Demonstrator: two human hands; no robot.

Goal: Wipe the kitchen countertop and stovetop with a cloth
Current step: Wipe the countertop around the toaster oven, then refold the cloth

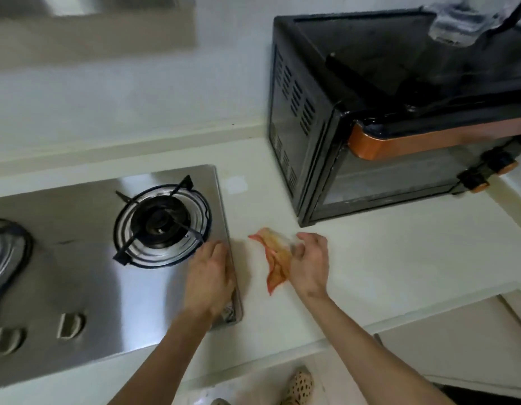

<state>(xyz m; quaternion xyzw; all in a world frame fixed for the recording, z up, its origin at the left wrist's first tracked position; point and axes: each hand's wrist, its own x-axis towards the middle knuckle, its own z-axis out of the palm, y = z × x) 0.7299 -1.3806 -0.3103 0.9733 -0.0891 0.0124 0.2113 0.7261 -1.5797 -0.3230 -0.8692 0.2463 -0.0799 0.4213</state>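
Right hand [310, 263] has its fingers curled round the orange cloth [275, 258], bunched and blurred, on the pale table [370, 258] between the steel stovetop [78, 273] and the black toaster oven [370, 135]. Left hand [208, 276] lies flat, fingers straight, on the stovetop's right edge, holding nothing, just beside the near gas burner [161, 222]. Two knobs [70, 324] sit along the front.

A home kitchen: a steel gas stovetop [86, 276] with a ringed burner [161, 220] is set into a pale worktop [370, 258], with a black countertop oven [384, 127] at two o'clock.
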